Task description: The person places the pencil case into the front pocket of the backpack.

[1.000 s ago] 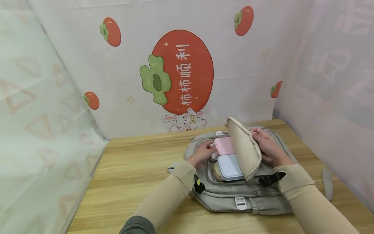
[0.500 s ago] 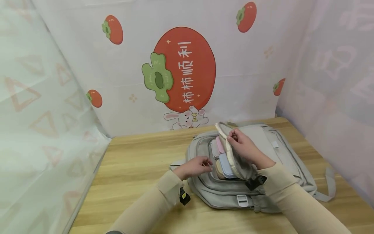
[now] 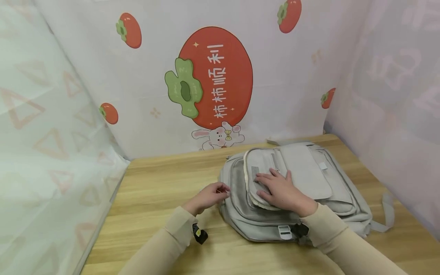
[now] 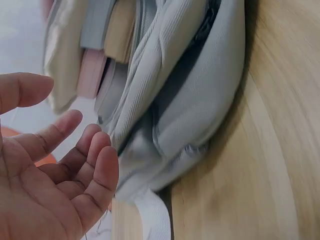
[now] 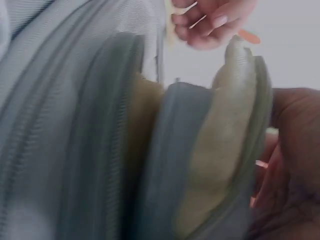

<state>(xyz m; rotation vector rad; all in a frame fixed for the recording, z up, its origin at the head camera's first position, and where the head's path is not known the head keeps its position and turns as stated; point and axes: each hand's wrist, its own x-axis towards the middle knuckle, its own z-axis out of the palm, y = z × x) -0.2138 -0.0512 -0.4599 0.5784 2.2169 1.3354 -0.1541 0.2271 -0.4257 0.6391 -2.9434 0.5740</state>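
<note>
A grey backpack (image 3: 240,229) lies flat on the wooden table. Over its front pocket the flap (image 3: 264,160) is folded down, with a cream inner lining. My right hand (image 3: 282,191) rests on top of the flap, fingers spread. Just off the pack's left edge is my left hand (image 3: 207,196), fingers loosely bent, holding nothing. In the left wrist view, small boxes stick out from under the flap: a blue box (image 4: 95,25), a tan box (image 4: 119,32), a pink box (image 4: 91,72) and a grey box (image 4: 112,90). The flap hides them in the head view.
The wooden table (image 3: 161,172) extends left of the pack. A grey strap (image 3: 388,214) trails off the pack's right side, and a white buckle (image 3: 284,232) sits at its front. Behind hangs a printed cloth backdrop (image 3: 148,76).
My right hand has brought the flap down leftward over the boxes and now lies on it instead of gripping its edge. My left hand has left the boxes and moved left.
</note>
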